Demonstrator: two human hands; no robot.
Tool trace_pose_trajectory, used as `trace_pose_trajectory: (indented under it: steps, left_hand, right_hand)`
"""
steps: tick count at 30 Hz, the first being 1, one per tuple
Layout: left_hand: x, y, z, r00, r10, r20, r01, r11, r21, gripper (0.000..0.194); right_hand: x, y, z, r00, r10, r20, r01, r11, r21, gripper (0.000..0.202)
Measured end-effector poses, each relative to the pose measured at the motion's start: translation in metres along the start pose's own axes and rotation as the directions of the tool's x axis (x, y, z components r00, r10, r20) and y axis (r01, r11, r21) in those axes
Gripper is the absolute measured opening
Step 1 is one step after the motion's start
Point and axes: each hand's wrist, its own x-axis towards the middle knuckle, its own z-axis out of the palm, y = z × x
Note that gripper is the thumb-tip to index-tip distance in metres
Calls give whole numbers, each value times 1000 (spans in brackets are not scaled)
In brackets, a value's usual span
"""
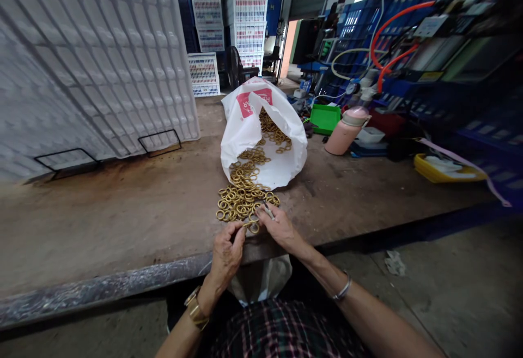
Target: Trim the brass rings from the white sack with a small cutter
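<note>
The plaid shirt [278,328] of the seated person occupies the bottom centre, nearest the camera. Both forearms extend forward from it to the front edge of the table [163,216].

The left hand [227,252] has thumb and forefinger pinched on a ring [246,225]; the other fingers curl inward. A gold-coloured watch [196,309] encircles the left wrist. The right hand [281,231] is closed around a small tool [268,210], whose dark tip points up and away from the person; the exact type of tool cannot be told. A metal bracelet [344,287] encircles the right forearm. The two hands face each other, near but apart, with gold-coloured rings between the fingertips.

Directly beyond the hands, a pile of rings [237,202] lies loose on the table. The pile runs back without a break into the open mouth of a white bag [241,143], which lies on its side and contains more rings.

To the right of the bag stand a green tray [326,119] and an upright pink bottle [343,135]. A yellow tray [429,174] is farther right. At left, tall white panels [102,64] stand on the table behind black wire frames [160,143]. In the background, a fan [234,67] stands near stacked white crates [250,30].
</note>
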Motion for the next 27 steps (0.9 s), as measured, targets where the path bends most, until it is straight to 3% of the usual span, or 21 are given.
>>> trace_pose_trajectory:
  steps: [3,8,11,15,23,27]
  left_hand:
    - [-2,1,2,1000,14,13,-14,1000,9,13]
    - [-6,3,6,998,6,60,-5,1000,-11,15]
    - [-9,3,7,985,-124,121,133,988,-75,19]
    - [-10,3,8,921,-322,220,363,914,-181,30]
    - [-12,2,8,870,-369,328,480,790,-383,32]
    - [-13,7,8,863,-367,347,498,737,-457,31]
  right_hand:
    - [-5,-5,1,997,-65,45,70,990,-123,26]
    - [-8,-4,11,991,-30,130,44,994,-103,29]
    - [-5,-1,14,992,13,124,-7,999,-51,25]
    - [-4,-2,13,993,20,117,-17,1000,-26,22]
    - [-3,-5,10,992,-35,119,36,999,-1,21]
    - [-4,0,9,995,-74,62,84,981,-176,23]
